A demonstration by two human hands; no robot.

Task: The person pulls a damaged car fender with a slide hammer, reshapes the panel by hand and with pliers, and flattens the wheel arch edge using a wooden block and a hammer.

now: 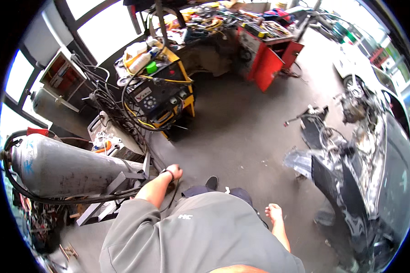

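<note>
L fingers (179,172) curled, hold unclear; R fingers (272,210) loose, empty; grey flr (232,150), cyl (77,164) nr L.

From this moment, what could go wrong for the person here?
The left hand is near the metal frame by the grey cylinder and might knock against it. The cables beside the yellow-and-black machine are tangled; a pull might topple the bottles on top. A dark panel juts out beside the damaged car and might scrape a passing leg.
</note>
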